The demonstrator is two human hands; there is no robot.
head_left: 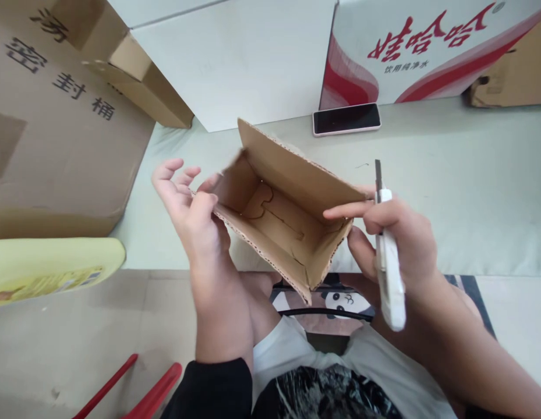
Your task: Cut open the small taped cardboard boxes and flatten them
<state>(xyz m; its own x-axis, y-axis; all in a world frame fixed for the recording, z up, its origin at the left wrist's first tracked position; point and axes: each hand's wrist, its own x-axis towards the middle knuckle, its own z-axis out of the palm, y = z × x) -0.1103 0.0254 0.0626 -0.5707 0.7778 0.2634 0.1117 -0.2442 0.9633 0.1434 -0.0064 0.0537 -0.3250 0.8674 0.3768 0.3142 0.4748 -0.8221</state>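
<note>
A small brown cardboard box (292, 198), open at the top with rough cut edges, is held tilted in the air above my lap. Interlocking bottom flaps show inside it. My left hand (195, 215) pinches the box's left wall between thumb and fingers, some fingers raised. In my right hand (401, 233) is a white utility knife (389, 279), its blade out and pointing away from me. The right index finger reaches over the box's right edge, with the thumb beside the outer wall, so this hand touches the box too.
A phone (346, 119) lies on the pale green surface (462, 192), against a white and red carton (410, 58). Large brown cartons (56, 134) stand at the left, above a yellow container (56, 262). Red legs (152, 390) show on the floor at lower left.
</note>
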